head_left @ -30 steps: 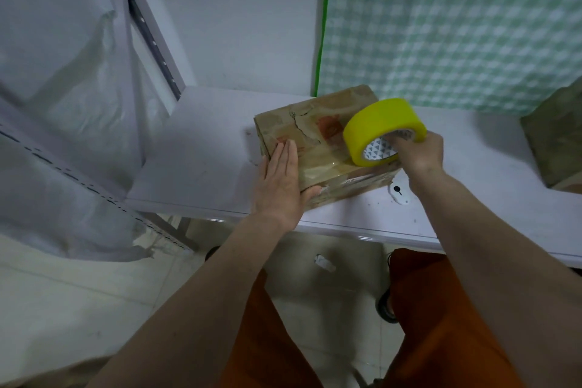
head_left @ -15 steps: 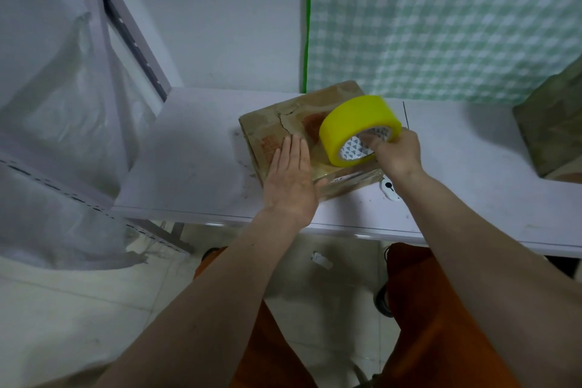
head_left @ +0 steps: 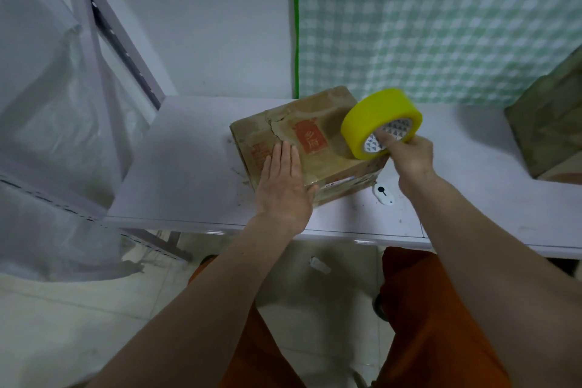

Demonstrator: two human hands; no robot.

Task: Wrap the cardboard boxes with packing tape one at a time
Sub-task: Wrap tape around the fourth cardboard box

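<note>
Pressing my flat left hand (head_left: 285, 186) on the cardboard box (head_left: 310, 138), I am gripping the tape roll (head_left: 379, 121) with my right hand (head_left: 409, 153), judging the next pull must stay straight

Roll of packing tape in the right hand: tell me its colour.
Bright yellow roll of packing tape, its core printed with grey triangles; shown in the head view.

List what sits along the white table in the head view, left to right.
Left hand pressed flat on the cardboard box → yellow packing tape roll → right hand holding the roll through its core → second cardboard box at the frame's right edge, all on the white table.
</note>
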